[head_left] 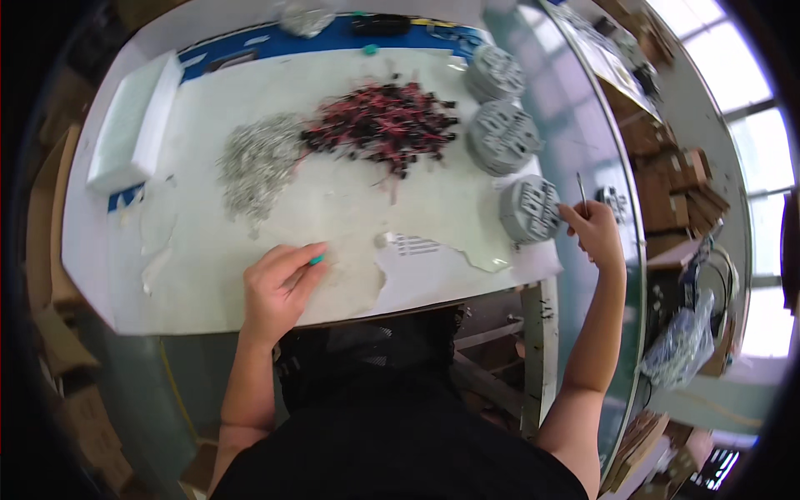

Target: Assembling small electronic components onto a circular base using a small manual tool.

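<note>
My left hand (277,287) is over the front of the table, its thumb and forefinger pinched on a small teal piece (316,260) too small to name. At the table's right edge, my right hand (596,235) holds a slim metal tool (581,187) that points up and away; its exact kind is not clear. The right fingertips are at the side of the nearest round grey stack (532,210), which has raised and cut-out shapes on top. Past the left hand are a pile of small silvery parts (260,162) and a heap of black parts with red wires (383,125).
Two more grey round stacks (504,137) stand behind the nearest one. A white foam block (133,125) lies at the left. Torn paper (417,271) lies by the front edge. A glass-topped surface (587,125) runs along the right, with small dark parts (614,202) on it.
</note>
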Action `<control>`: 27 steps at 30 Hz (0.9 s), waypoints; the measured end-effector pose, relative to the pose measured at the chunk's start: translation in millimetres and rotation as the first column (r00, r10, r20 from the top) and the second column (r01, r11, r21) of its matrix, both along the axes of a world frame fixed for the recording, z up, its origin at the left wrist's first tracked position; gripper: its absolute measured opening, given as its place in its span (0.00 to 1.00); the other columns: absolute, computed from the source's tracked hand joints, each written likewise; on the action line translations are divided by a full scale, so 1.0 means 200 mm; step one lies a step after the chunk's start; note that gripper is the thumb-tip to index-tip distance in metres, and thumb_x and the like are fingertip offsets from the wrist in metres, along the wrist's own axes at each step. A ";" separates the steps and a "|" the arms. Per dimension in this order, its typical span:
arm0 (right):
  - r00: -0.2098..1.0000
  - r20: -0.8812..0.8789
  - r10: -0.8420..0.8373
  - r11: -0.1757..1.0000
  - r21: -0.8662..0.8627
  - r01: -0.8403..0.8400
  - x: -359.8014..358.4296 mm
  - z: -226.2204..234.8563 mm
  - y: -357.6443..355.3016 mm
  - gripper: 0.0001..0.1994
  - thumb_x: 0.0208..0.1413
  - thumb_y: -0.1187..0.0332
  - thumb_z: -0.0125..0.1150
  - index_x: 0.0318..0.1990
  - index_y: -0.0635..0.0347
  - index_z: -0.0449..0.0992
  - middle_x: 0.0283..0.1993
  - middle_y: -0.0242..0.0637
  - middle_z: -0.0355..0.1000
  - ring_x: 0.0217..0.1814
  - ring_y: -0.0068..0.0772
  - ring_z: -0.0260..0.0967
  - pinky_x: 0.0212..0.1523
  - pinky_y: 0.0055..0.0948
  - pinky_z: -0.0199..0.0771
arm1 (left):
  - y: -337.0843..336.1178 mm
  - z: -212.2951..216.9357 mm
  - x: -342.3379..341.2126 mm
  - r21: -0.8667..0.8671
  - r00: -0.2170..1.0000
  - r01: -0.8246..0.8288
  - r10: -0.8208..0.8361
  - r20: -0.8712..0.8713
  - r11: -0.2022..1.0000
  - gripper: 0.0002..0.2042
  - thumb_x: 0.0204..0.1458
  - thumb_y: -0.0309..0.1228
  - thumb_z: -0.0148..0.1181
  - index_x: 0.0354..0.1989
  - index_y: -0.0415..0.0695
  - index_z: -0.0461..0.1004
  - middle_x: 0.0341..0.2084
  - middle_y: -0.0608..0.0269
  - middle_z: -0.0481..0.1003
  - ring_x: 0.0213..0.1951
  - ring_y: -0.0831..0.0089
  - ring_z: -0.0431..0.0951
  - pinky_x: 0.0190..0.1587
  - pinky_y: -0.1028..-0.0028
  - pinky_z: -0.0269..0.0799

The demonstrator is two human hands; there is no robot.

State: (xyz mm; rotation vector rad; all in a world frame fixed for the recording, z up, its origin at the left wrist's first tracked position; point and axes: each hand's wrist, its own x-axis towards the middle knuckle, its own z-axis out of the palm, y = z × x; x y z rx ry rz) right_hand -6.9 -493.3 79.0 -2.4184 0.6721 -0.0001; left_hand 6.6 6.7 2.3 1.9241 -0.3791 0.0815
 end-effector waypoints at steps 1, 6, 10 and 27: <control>1.000 -0.007 0.003 0.994 -0.109 -0.003 -0.02 -0.01 0.05 0.19 0.66 0.56 0.68 0.33 0.65 0.81 0.22 0.31 0.75 0.16 0.19 0.64 0.17 0.25 0.61 | 0.00 -0.01 0.01 0.002 1.000 -0.022 0.022 -0.005 1.000 0.13 0.55 0.19 0.73 0.50 0.39 0.87 0.34 0.57 0.83 0.35 0.72 0.82 0.40 0.75 0.79; 0.997 0.076 0.010 0.982 -0.188 0.005 -0.03 0.09 0.05 0.17 0.64 0.61 0.69 0.30 0.67 0.81 0.20 0.35 0.76 0.17 0.20 0.68 0.19 0.25 0.64 | 0.00 -0.01 0.02 -0.022 0.984 0.024 -0.020 0.176 0.999 0.16 0.55 0.21 0.74 0.52 0.42 0.86 0.36 0.56 0.84 0.37 0.64 0.84 0.41 0.69 0.81; 0.997 0.079 -0.011 0.990 -0.142 0.023 -0.01 0.18 0.13 0.15 0.64 0.63 0.69 0.30 0.67 0.80 0.20 0.35 0.76 0.15 0.20 0.65 0.17 0.25 0.61 | 0.03 -0.02 0.00 -0.052 0.978 0.032 -0.021 0.205 0.998 0.19 0.55 0.26 0.76 0.56 0.43 0.84 0.41 0.55 0.85 0.42 0.62 0.84 0.45 0.67 0.81; 0.871 0.092 0.482 0.867 0.094 -0.490 0.14 -0.07 1.29 0.15 0.59 0.67 0.69 0.27 0.72 0.78 0.20 0.49 0.75 0.18 0.39 0.73 0.26 0.35 0.72 | -0.02 0.12 0.04 0.269 0.956 0.112 -0.177 0.234 0.957 0.63 0.35 0.42 0.88 0.82 0.49 0.53 0.70 0.47 0.67 0.64 0.47 0.76 0.63 0.55 0.76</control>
